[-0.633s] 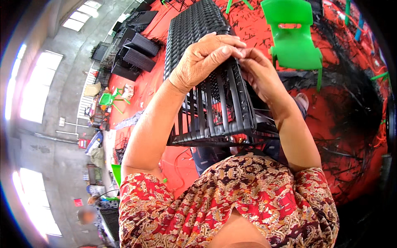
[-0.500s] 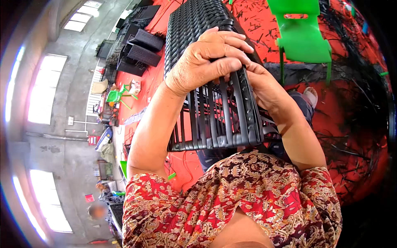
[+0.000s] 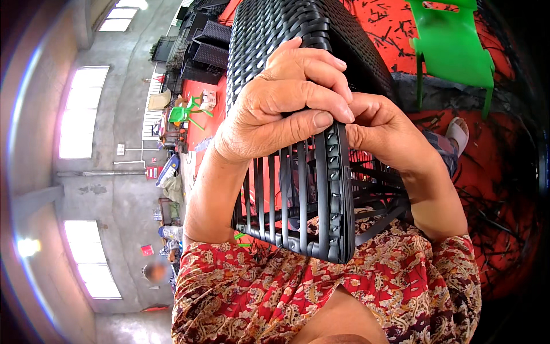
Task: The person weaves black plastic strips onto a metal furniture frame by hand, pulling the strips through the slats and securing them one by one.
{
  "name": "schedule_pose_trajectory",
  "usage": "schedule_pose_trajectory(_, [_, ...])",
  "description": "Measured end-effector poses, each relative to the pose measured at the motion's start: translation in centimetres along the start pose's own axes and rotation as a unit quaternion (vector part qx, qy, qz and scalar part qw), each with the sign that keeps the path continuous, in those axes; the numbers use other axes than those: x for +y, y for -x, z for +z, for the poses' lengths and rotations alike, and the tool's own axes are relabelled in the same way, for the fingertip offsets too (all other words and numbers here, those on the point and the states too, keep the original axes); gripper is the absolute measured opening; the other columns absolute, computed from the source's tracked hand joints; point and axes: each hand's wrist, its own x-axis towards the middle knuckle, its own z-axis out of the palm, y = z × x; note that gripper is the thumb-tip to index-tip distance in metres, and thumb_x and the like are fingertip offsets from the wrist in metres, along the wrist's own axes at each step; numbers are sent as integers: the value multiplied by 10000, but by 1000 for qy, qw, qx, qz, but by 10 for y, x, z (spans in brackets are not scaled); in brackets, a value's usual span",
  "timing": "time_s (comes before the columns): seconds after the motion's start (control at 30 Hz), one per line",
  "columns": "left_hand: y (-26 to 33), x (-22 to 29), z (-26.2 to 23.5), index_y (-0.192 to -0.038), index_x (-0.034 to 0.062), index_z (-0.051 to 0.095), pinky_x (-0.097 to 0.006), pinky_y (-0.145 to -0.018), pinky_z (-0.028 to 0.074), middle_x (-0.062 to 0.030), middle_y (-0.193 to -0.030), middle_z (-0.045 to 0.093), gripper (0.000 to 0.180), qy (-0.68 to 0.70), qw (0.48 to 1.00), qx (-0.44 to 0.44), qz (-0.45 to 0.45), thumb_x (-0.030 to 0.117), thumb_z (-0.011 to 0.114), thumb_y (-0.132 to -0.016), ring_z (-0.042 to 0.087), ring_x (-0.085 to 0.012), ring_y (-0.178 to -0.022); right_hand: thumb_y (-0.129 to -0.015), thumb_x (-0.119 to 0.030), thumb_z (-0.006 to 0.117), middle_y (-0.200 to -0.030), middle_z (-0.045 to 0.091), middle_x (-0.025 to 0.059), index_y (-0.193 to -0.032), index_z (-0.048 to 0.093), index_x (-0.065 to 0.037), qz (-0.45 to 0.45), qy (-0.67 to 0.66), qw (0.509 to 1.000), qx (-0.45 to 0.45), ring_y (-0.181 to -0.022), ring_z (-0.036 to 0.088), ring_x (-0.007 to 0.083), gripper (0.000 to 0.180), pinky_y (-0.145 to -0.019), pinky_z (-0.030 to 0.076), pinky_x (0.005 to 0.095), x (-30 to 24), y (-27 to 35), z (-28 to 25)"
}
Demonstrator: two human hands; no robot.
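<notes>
A black woven wicker frame (image 3: 276,35) extends away from my torso, densely plaited at its far part. Its near end has spaced flat strips (image 3: 286,192) and a thick edge with a row of small studs or loops. My left hand (image 3: 286,100) lies over the top corner of this edge, fingers curled round it and thumb pressed along the near side. From the right, my right hand (image 3: 387,129) pinches the same edge, its fingertips meeting those of my left hand. Whatever small strip end may be between the fingertips is hidden. Loose black strips (image 3: 381,221) hang inside, below my right hand.
A green plastic chair (image 3: 452,49) stands at the far right on red floor covering littered with black strip scraps (image 3: 487,215). Stacked black woven pieces (image 3: 209,49) and a smaller green chair (image 3: 186,114) are at the far left. Another person (image 3: 156,270) is by the left wall.
The frame's near end has tilted lower and closer to my torso. My right hand has come further into sight, its thumb now at the edge. The whole view has shifted, moving the surroundings rightward.
</notes>
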Motion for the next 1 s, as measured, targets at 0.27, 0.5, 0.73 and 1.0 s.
schedule_pose_trajectory(0.27, [4, 0, 10, -870, 80, 677, -453, -1061, 184, -58, -961, 627, 109, -7, 1000, 7, 2, 126, 593, -818, 516, -266, -1114, -908, -174, 595, -811, 561, -54, -906, 594, -10, 46, 159, 985, 50, -735, 471, 15, 164, -650, 399, 177, -16, 17, 1])
schedule_pose_trajectory(0.5, [-6, -29, 24, -901, 61, 659, -424, -1012, 255, -55, -996, 610, 159, -4, 997, 31, 68, 152, 529, -901, 522, -240, -1076, -884, -135, 603, -769, 588, -10, -824, 599, 5, 91, 480, 869, 80, -719, 520, 58, 153, -660, 429, 206, -83, 34, -7])
schedule_pose_trajectory(0.73, [-40, -77, 46, -928, 47, 684, -345, -855, 410, -68, -929, 629, 262, 4, 989, 58, 135, 292, 613, -870, 569, -225, -922, -780, -173, 626, -598, 527, 37, -749, 612, 11, 191, 779, 597, 18, -581, 495, 103, 187, -548, 398, 282, -140, -23, 24])
schedule_pose_trajectory(1.0, [-65, -105, 54, -818, 86, 716, -299, -727, 444, -51, -801, 631, 288, -63, 995, 68, 28, 370, 670, -813, 591, -165, -797, -832, -38, 533, -742, 515, 29, -845, 534, -28, 195, 909, 368, -29, -732, 544, 209, 16, -707, 472, 298, -179, -34, 39])
